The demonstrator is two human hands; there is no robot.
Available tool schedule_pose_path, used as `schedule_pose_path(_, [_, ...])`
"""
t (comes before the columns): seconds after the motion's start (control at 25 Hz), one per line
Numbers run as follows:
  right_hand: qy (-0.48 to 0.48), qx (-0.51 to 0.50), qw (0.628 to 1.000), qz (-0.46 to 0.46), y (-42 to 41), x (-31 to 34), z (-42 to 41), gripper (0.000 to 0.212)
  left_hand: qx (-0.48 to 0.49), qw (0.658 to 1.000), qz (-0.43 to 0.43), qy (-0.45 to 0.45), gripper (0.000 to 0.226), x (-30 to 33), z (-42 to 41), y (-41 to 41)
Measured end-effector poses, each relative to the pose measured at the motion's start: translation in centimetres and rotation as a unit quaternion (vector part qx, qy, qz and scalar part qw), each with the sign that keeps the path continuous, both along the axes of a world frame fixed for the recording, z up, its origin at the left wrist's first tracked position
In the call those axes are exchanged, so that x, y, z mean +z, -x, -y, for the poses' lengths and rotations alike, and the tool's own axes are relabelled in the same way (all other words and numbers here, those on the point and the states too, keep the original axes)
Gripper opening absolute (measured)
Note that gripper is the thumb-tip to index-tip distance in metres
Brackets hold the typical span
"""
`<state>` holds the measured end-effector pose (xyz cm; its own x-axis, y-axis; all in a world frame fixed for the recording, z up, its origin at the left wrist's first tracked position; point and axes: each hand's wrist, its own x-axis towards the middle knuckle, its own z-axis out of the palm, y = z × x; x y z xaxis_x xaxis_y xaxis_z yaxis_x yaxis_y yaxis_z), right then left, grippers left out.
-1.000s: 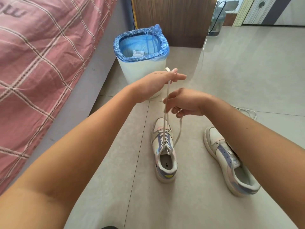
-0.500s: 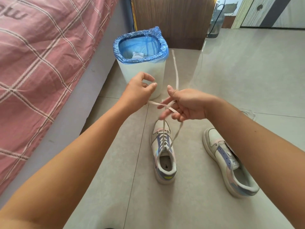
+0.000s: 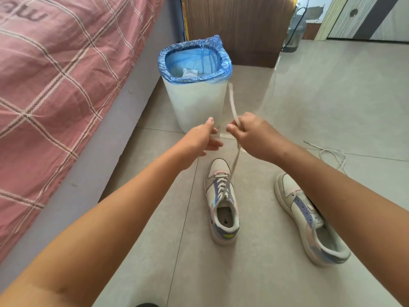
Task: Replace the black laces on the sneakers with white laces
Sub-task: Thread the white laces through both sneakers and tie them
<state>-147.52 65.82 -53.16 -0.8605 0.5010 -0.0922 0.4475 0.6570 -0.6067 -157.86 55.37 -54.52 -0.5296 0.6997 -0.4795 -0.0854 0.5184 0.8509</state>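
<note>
Head camera, looking down over both forearms to a tiled floor point(image 3: 287, 107): my right hand point(image 3: 252, 135) pinches a white lace point(image 3: 235, 160) between curled fingers, its free end standing up past my knuckles in front of the bin and its lower run dropping taut to the laced sneaker point(image 3: 222, 202) directly below. My left hand point(image 3: 200, 138) hangs just beside the right with fingers loosely spread; a pale strand seems to cross its fingertips, though I cannot tell whether that grip holds it. The laced sneaker stands on the floor, toe toward a white bin point(image 3: 194, 103) lined with a blue bag. The second sneaker point(image 3: 309, 218) lies to the right, well apart, partly hidden by my right forearm, its eyelets bare. Another loose lace point(image 3: 332, 155) curls on the floor beyond it. A bed with a pink checked cover point(image 3: 55, 85) runs along the left.
</note>
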Motion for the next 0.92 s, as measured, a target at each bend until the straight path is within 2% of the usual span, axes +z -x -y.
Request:
schedule_pose_path(0.04, [0.062,-0.015,0.995,-0.072,0.1,0.1,0.1,0.028,-0.012,0.999,0.031,-0.003,0.044,-0.2,-0.2,-0.3])
schedule_pose_path(0.08, [0.185,-0.033,0.972,-0.138,0.1,0.1,0.2,0.029,-0.021,0.997,0.067,-0.022,0.045,-0.5,-0.5,-0.5])
schedule_pose_path(0.16, [0.408,-0.062,0.888,-0.202,0.2,0.0,0.0,0.037,-0.029,0.984,0.153,-0.090,0.043,-0.7,-1.0,-0.6])
schedule_pose_path(0.24, [0.525,-0.083,0.818,-0.218,-0.1,0.0,-0.6,0.044,-0.021,0.970,0.198,-0.139,0.039,-0.5,-1.2,-0.4])
schedule_pose_path(0.32, [0.563,-0.092,0.788,-0.232,-0.4,0.0,-1.0,0.046,-0.024,0.974,0.168,-0.151,0.029,-0.9,-1.2,-0.1])
schedule_pose_path(0.44, [0.543,-0.076,0.802,-0.236,-0.5,0.1,-0.9,0.048,-0.049,0.989,0.048,-0.128,0.011,-1.1,-0.8,0.5])
schedule_pose_path(0.52, [0.537,-0.093,0.800,-0.249,-0.5,0.3,-0.9,0.049,-0.036,0.993,0.032,-0.108,0.012,-0.6,-0.8,0.8])
schedule_pose_path(0.56, [0.551,-0.114,0.786,-0.256,-0.4,0.4,-1.0,0.049,-0.014,0.991,0.071,-0.114,0.016,-0.3,-0.8,0.9])
schedule_pose_path(0.6, [0.571,-0.144,0.764,-0.263,-0.3,0.2,-1.2,0.049,0.020,0.979,0.148,-0.137,0.023,0.0,-0.8,0.9])
schedule_pose_path(0.64, [0.593,-0.178,0.739,-0.267,-0.2,-0.3,-1.4,0.049,0.060,0.951,0.244,-0.180,0.032,0.0,-0.8,1.1])
schedule_pose_path(0.72, [0.637,-0.248,0.679,-0.269,-0.2,-1.6,-1.6,0.050,0.133,0.865,0.393,-0.280,0.048,-0.3,-0.6,1.1])
schedule_pose_path(0.76, [0.660,-0.283,0.637,-0.280,-0.4,-2.4,-1.7,0.051,0.164,0.836,0.422,-0.310,0.053,-0.7,-0.5,1.0])
schedule_pose_path(0.8, [0.680,-0.317,0.591,-0.295,-0.7,-3.3,-2.0,0.051,0.190,0.821,0.432,-0.322,0.055,-1.3,-0.3,1.1])
schedule_pose_path(0.84, [0.689,-0.349,0.558,-0.303,-1.3,-4.3,-2.7,0.052,0.214,0.821,0.426,-0.314,0.055,-2.0,0.0,1.4])
schedule_pose_path(0.88, [0.680,-0.374,0.557,-0.295,-2.5,-5.5,-3.6,0.053,0.244,0.834,0.403,-0.285,0.054,-3.2,0.8,2.1])
schedule_pose_path(0.92, [0.653,-0.393,0.587,-0.272,-4.1,-6.9,-4.7,0.052,0.275,0.858,0.361,-0.240,0.050,-4.8,2.0,3.2])
